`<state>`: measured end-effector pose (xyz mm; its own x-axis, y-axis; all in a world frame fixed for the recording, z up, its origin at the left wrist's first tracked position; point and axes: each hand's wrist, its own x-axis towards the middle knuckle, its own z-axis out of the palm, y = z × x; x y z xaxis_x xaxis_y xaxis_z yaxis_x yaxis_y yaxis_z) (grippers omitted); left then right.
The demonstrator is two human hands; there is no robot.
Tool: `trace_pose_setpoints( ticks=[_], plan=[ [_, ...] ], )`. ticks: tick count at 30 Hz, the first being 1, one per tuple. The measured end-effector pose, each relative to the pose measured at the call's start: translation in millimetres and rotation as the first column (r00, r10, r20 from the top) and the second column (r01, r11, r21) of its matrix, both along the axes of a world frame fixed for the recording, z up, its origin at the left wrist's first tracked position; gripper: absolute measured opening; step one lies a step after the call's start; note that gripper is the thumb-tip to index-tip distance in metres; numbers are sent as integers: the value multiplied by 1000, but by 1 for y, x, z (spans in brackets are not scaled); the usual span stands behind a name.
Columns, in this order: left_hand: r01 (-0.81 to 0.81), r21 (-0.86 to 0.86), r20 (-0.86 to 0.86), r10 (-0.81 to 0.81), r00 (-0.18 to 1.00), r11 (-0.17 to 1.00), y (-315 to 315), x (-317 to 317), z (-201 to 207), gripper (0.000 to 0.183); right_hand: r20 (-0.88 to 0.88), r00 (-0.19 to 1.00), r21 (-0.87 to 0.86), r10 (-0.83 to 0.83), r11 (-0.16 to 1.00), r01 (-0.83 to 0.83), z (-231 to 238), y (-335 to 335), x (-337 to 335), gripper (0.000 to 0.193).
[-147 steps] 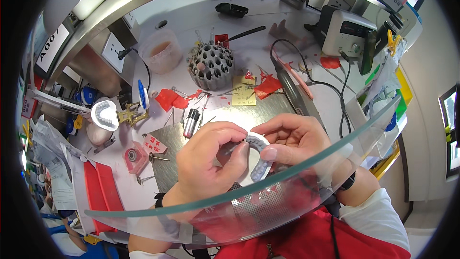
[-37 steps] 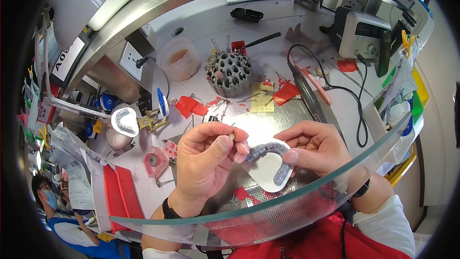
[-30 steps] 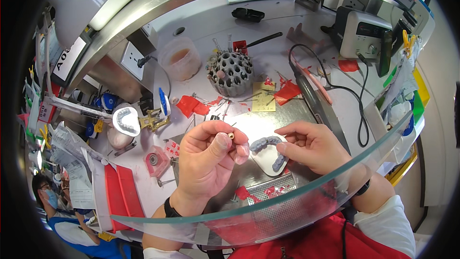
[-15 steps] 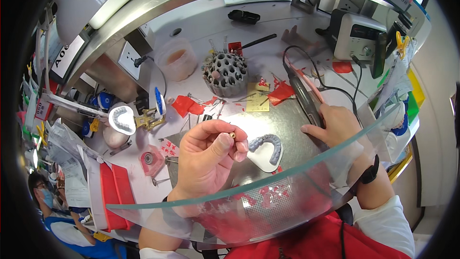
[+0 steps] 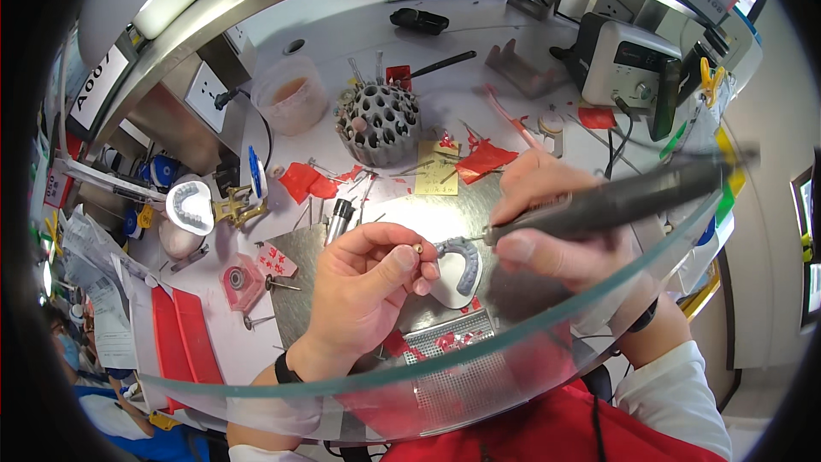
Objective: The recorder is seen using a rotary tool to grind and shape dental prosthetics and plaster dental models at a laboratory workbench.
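Behind curved glass (image 5: 547, 338), right hand (image 5: 556, 231) blurs handpiece (image 5: 599, 203)

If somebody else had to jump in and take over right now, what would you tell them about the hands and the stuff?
Left hand: fingers closed, pinching a small bur between thumb and forefinger.
Right hand: gripping the dark handpiece, its tip pointing at the bur in the left hand.
The grey arch-shaped dental cast lies on the metal bench plate, just under both hands, in neither hand.
The round bur holder stands behind, among red wax scraps.
Done: the cast is set down and the handpiece picked up.
Left: the bur looks not yet seated in the handpiece.
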<state>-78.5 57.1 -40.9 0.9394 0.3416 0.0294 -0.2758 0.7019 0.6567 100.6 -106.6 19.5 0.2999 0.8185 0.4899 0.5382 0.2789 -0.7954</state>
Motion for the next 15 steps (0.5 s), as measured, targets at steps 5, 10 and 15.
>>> trace_pose_setpoints(
  ticks=[5,10,15],
  plan=[
    [12,-6,-54,-12,998,1000,-1,-2,-2,17,-213,973,-154,-91,986,58,2,-12,-34,28],
    [0,41,-91,4,996,999,-3,-4,-1,16,-256,966,-227,-42,974,-18,-2,-13,-36,31],
    [10,69,-95,-4,995,998,-5,2,0,16,-345,939,-279,-15,957,-87,-8,-15,-34,28]
  ],
)
